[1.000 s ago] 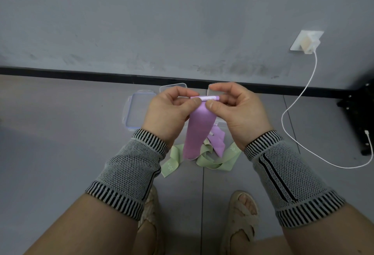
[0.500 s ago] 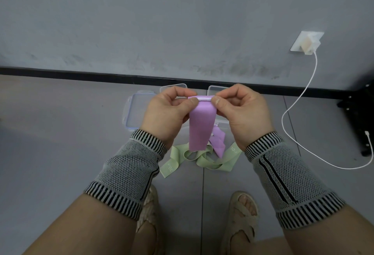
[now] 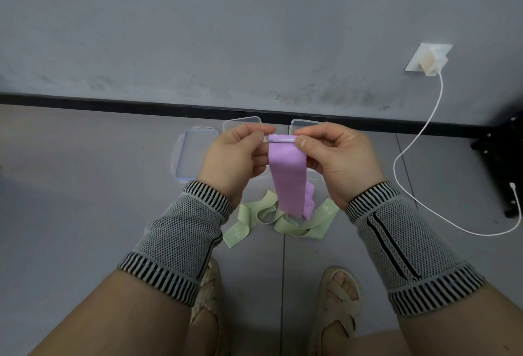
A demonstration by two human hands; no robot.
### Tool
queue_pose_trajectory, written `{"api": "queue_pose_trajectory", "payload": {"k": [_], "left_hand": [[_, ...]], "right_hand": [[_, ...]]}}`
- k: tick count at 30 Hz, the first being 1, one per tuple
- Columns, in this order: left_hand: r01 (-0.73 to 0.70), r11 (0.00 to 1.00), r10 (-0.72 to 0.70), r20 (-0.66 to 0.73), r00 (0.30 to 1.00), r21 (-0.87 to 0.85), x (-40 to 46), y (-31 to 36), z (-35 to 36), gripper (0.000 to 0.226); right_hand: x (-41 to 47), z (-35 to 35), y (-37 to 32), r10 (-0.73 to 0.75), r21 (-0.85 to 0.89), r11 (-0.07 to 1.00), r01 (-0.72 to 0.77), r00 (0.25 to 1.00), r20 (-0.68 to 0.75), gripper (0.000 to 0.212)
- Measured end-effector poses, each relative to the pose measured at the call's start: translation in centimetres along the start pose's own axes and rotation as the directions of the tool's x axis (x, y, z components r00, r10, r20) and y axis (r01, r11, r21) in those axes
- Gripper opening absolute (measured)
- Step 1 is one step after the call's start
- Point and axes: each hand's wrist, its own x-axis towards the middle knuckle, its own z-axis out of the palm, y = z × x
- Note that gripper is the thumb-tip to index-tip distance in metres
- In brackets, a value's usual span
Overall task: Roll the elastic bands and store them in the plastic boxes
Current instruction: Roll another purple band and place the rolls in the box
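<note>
Both hands were raised at centre frame: the left hand [image 3: 235, 160] and right hand [image 3: 336, 160] each pinched an end of the purple elastic band [image 3: 287, 177], its top edge rolled, the rest hanging toward six o'clock. Knuckles hid most of the clear plastic boxes [image 3: 195, 155] at twelve o'clock; a green elastic band [image 3: 283, 222] lay below.

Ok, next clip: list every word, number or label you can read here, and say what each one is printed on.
"30", with a small blurred mark after it: on the left end of the green band lying on the floor.
"30", again with an unreadable small mark after it: on the same band's right end, by the right wrist.
Purple band, pinched by left hand and right hand: no print visible.
Plastic boxes, wall charger: no text visible.
</note>
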Motion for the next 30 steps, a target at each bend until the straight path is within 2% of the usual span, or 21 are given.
{"api": "queue_pose_trajectory", "payload": {"k": [2,7,13,21,24,27,30], "left_hand": [[0.007,1.0,-0.007,-0.006,1.0,0.005,0.0,0.1,0.1,0.023],[-0.071,0.996,0.071,0.001,0.997,0.06,-0.1,-0.1,0.0,0.008],[-0.116,0.982,0.119,-0.01,0.993,0.148,0.4,-0.6,-0.7,0.015],[-0.192,0.957,0.195,0.008,0.981,0.218,0.5,-0.8,-0.7,0.016],[-0.17,0.969,0.174,-0.009,0.985,0.179,0.5,-0.7,-0.5,0.014],[-0.122,0.967,0.123,0.009,0.992,0.222,0.4,-0.7,-0.2,0.013],[-0.113,0.957,0.115,0.008,0.993,0.267,0.3,-0.6,-0.1,0.021]], "right_hand": [[0.0,0.0,0.1,0.001,0.0,1.0,-0.001,1.0,-0.009,0.021],[0.1,0.1,0.1,-0.021,-0.016,1.0,0.021,1.0,-0.008,0.022],[0.0,0.2,0.2,-0.018,-0.056,0.998,0.019,0.999,0.031,0.023],[-0.1,0.0,0.0,0.037,-0.116,0.993,-0.029,0.997,0.063,0.013],[-0.1,-0.1,0.1,0.052,-0.057,0.997,-0.049,0.998,0.042,0.013],[0.0,0.0,0.0,0.05,-0.019,0.999,-0.049,0.999,0.021,0.013],[0.0,-0.1,-0.1,0.021,-0.031,0.999,-0.021,1.0,-0.007,0.013]]}}
